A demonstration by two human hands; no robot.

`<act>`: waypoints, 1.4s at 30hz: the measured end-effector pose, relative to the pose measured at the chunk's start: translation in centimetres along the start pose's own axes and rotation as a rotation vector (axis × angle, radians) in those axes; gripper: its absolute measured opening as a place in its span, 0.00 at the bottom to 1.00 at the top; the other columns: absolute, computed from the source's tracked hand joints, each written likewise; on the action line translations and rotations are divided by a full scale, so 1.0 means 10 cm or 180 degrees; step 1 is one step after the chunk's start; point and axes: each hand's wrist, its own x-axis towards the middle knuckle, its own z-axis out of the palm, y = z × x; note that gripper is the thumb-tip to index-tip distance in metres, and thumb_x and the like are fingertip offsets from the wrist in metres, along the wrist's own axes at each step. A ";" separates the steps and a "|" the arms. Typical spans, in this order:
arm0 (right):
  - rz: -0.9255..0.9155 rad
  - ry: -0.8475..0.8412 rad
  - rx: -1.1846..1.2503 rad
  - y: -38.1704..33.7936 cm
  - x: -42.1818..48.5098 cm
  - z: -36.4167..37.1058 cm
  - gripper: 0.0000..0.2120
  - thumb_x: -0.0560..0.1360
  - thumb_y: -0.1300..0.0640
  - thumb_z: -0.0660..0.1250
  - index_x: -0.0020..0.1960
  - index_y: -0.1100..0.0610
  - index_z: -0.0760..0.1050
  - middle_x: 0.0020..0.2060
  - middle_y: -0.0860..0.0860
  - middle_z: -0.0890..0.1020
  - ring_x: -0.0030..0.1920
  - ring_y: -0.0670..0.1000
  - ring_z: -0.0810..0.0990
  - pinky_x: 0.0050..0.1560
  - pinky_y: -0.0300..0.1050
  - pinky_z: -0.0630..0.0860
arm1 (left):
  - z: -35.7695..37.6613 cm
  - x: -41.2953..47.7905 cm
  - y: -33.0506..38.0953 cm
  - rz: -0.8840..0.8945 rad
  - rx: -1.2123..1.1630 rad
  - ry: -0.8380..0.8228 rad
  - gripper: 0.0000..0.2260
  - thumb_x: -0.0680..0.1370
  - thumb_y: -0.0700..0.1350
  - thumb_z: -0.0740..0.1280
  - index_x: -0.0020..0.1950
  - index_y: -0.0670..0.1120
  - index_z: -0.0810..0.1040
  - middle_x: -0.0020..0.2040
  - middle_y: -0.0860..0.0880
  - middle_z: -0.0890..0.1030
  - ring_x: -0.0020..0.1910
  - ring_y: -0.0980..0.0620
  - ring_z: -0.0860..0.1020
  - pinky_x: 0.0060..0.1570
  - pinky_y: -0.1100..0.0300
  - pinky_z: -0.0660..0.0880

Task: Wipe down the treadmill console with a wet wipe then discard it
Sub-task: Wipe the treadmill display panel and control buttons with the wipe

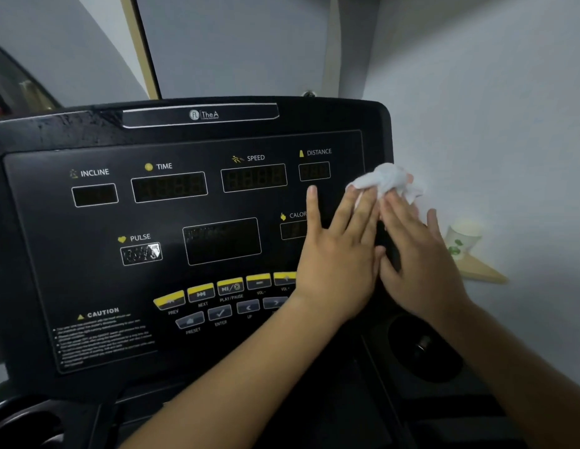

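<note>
Lying flat on the black treadmill console (pixel 185 222), with the yellow buttons (pixel 230 286) just left of its wrist, the left hand (pixel 337 251) has its fingers straight and spread. Its fingertips press on the crumpled white wet wipe (pixel 384 181), which sits at the console's right edge, under the fingertips of both hands. The right hand (pixel 418 257) lies close beside the left one, flat with straight fingers on the wipe too and not curled round it, and a paper cup (pixel 461 236) stands on a wooden shelf (pixel 482 272) near its right side.
</note>
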 end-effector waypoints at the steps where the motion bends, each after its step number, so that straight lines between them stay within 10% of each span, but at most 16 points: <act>1: 0.0005 -0.0037 0.0029 -0.01 -0.10 0.02 0.32 0.75 0.51 0.56 0.78 0.60 0.57 0.78 0.54 0.58 0.78 0.50 0.54 0.73 0.68 0.55 | 0.03 -0.08 0.01 0.0027 -0.0051 -0.0005 0.27 0.84 0.56 0.43 0.79 0.44 0.43 0.81 0.46 0.44 0.79 0.45 0.40 0.70 0.30 0.35; 42: -0.0497 -0.0160 -0.0213 -0.93 -0.49 0.37 0.28 0.81 0.46 0.54 0.76 0.59 0.62 0.76 0.53 0.63 0.78 0.52 0.55 0.72 0.73 0.49 | 0.03 -1.15 -0.68 0.0030 -0.0253 0.0332 0.21 0.82 0.52 0.60 0.70 0.40 0.74 0.72 0.43 0.73 0.75 0.44 0.65 0.74 0.34 0.49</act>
